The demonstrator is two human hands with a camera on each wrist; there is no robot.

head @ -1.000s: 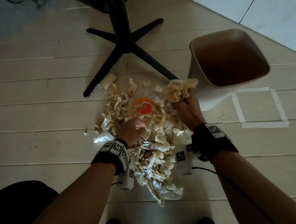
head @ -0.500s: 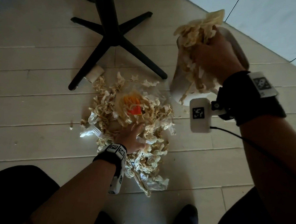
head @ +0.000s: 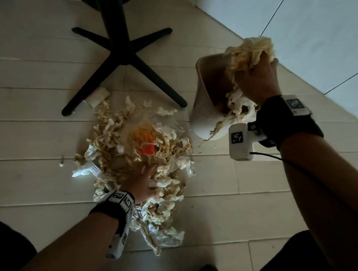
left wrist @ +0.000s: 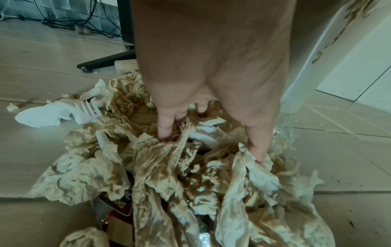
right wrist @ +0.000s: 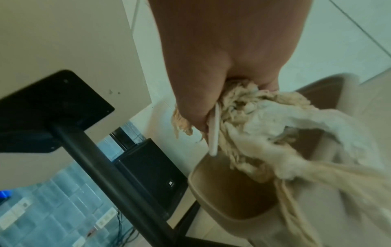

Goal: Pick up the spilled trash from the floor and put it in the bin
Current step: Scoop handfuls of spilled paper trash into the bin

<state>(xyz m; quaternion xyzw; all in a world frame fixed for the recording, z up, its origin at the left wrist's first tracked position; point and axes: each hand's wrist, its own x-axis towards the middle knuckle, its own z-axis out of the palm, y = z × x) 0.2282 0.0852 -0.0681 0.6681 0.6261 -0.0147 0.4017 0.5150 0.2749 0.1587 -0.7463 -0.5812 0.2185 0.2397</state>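
The right hand [head: 258, 77] is closed around a bunch of crumpled tan paper [head: 248, 54], holding it over the open mouth of a beige bin [head: 202, 107]; loose strips of the bunch hang below the hand into the bin and over its near rim. The left hand [head: 142, 183] reaches down into the pile of spilled trash [head: 131, 153] on the floor [head: 223, 179], its fingers [left wrist: 167, 127] spread and dug into the paper, not yet closed on any of it. Just left of this hand lies a white plastic fork [left wrist: 86, 112], and beyond its fingertips an orange wrapper [head: 144, 141] sits in the pile
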